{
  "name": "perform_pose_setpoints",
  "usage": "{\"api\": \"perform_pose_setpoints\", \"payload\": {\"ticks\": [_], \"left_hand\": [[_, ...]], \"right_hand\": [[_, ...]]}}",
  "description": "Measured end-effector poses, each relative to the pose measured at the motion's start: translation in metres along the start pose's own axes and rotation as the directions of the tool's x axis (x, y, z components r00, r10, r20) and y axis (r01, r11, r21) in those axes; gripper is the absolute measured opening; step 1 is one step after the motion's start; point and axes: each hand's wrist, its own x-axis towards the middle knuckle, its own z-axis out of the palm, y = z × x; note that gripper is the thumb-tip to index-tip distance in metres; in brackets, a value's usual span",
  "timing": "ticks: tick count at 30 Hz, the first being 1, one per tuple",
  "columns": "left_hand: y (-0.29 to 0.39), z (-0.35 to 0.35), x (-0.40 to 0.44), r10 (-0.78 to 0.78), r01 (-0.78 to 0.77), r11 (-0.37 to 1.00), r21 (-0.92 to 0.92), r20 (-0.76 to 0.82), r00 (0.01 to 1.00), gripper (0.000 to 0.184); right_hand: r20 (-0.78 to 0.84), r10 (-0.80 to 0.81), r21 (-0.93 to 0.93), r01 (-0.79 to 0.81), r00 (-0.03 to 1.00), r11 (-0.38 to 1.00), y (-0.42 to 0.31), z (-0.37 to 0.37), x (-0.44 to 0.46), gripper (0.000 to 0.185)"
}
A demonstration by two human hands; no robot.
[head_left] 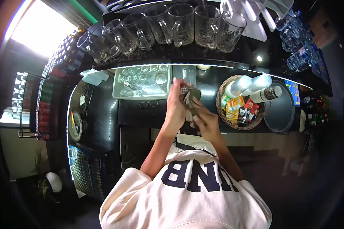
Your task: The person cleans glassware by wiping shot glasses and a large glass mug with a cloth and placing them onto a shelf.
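Note:
My left hand is closed around what looks like a small clear glass, mostly hidden by fingers and cloth. Against it, my right hand grips a grey-brown cloth, whose folds hang down between both hands. Just beyond my left hand, on the dark counter, is a clear plastic tub with several small upturned glasses inside. A pair of eyeglasses lies in front of the tub.
Glass mugs line the raised shelf ahead. To the right, a wicker basket holds sachets and cups beside a round black tray. Water bottles stand at far right. A round dish sits left.

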Motion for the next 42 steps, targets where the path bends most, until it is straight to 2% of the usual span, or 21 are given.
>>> {"api": "perform_pose_setpoints", "payload": {"ticks": [1, 2, 3, 5, 7, 11, 15, 16, 17, 21, 22, 24, 25, 26, 28, 29, 31, 35, 37, 39, 42], "left_hand": [[0.001, -0.003, -0.003, 0.024, -0.025, 0.999, -0.027, -0.031, 0.999, 0.046], [0.000, -0.011, 0.000, 0.062, -0.058, 0.997, 0.042, -0.094, 0.994, 0.042], [0.003, -0.013, -0.003, 0.084, -0.083, 0.996, 0.026, -0.060, 0.995, 0.042], [0.008, -0.014, -0.009, 0.131, -0.130, 0.991, -0.006, 0.014, 0.991, 0.043], [0.008, -0.017, -0.009, 0.120, -0.120, 0.993, 0.005, 0.018, 0.993, 0.051], [0.004, -0.015, -0.017, 0.079, -0.077, 0.996, -0.042, 0.051, 0.996, 0.058], [0.000, -0.020, -0.021, 0.023, -0.001, 0.990, -0.142, 0.157, 0.987, 0.056], [0.000, -0.018, -0.024, 0.017, -0.016, 1.000, -0.023, 0.058, 0.998, 0.056], [0.001, -0.014, -0.028, -0.004, 0.002, 0.996, -0.090, -0.017, 1.000, 0.057], [0.000, -0.037, -0.026, -0.014, 0.008, 0.996, -0.092, -0.069, 0.998, 0.060], [0.000, -0.044, -0.025, -0.043, 0.036, 0.993, -0.110, -0.066, 0.997, 0.062], [-0.004, -0.063, -0.021, -0.124, 0.110, 0.972, -0.208, -0.053, 0.991, 0.059], [-0.002, -0.065, -0.021, -0.160, 0.144, 0.956, -0.255, -0.043, 0.986, 0.057], [0.001, -0.063, -0.022, -0.200, 0.171, 0.928, -0.332, -0.057, 0.978, 0.052], [0.001, -0.078, -0.022, -0.165, 0.185, 0.916, -0.356, 0.084, 0.983, 0.049], [0.000, -0.083, -0.022, -0.146, 0.194, 0.910, -0.366, 0.154, 0.977, 0.047], [0.004, -0.078, -0.025, -0.146, 0.185, 0.924, -0.334, 0.138, 0.980, 0.048], [0.006, -0.068, -0.029, -0.131, 0.175, 0.947, -0.271, 0.173, 0.976, 0.046], [0.009, -0.060, -0.031, -0.112, 0.170, 0.952, -0.256, 0.223, 0.968, 0.045], [0.006, -0.052, -0.035, -0.084, 0.109, 0.957, -0.271, 0.102, 0.991, 0.044], [0.011, -0.057, -0.034, -0.002, 0.003, 0.993, -0.121, 0.009, 1.000, 0.052]], "right_hand": [[-0.013, 0.116, 0.148, -0.113, 0.993, 0.983, 0.002, 0.000, -0.003, 0.028], [0.111, 0.519, 0.118, -0.530, 0.847, 0.840, 0.008, -0.014, -0.008, 0.032], [-0.006, 0.566, 0.402, -0.516, 0.825, 0.756, 0.001, -0.011, 0.001, 0.035], [-0.073, 0.666, 0.514, -0.544, 0.743, 0.663, 0.012, -0.020, 0.010, 0.036], [-0.257, 0.579, 0.505, -0.404, 0.774, 0.763, 0.002, -0.019, 0.025, 0.036], [-0.288, 0.356, 0.250, -0.289, 0.889, 0.924, 0.005, -0.017, 0.035, 0.034], [-0.115, 0.106, 0.032, -0.103, 0.988, 0.994, -0.015, 0.014, 0.038, 0.030], [-0.074, -0.005, -0.050, 0.002, 0.997, 0.999, -0.016, 0.022, 0.037, 0.031], [-0.027, -0.173, -0.191, 0.164, 0.985, 0.968, -0.019, 0.028, 0.035, 0.031], [0.219, -0.252, -0.227, 0.301, 0.943, 0.926, 0.000, 0.036, 0.002, 0.029], [0.253, -0.223, -0.164, 0.269, 0.941, 0.949, 0.000, 0.035, -0.003, 0.025], [0.214, -0.014, 0.127, -0.014, 0.977, 0.992, 0.003, 0.026, -0.010, 0.021], [0.220, 0.092, 0.273, -0.152, 0.971, 0.950, 0.006, 0.021, -0.012, 0.019], [0.067, 0.322, 0.454, -0.316, 0.944, 0.833, 0.031, 0.016, -0.024, 0.019], [-0.139, 0.622, 0.693, -0.373, 0.771, 0.617, 0.016, 0.011, -0.009, 0.022], [-0.233, 0.684, 0.744, -0.327, 0.691, 0.583, 0.000, 0.006, 0.007, 0.025], [-0.359, 0.609, 0.714, -0.213, 0.707, 0.667, 0.004, -0.001, 0.019, 0.029], [-0.318, 0.325, 0.493, -0.138, 0.891, 0.859, -0.005, 0.013, 0.032, 0.032], [-0.114, 0.042, 0.164, -0.023, 0.993, 0.986, -0.011, 0.029, 0.036, 0.033], [0.130, -0.109, -0.224, 0.136, 0.986, 0.965, -0.020, 0.040, 0.028, 0.030], [0.180, -0.243, -0.137, 0.269, 0.953, 0.953, -0.009, 0.047, 0.011, 0.029]]}}
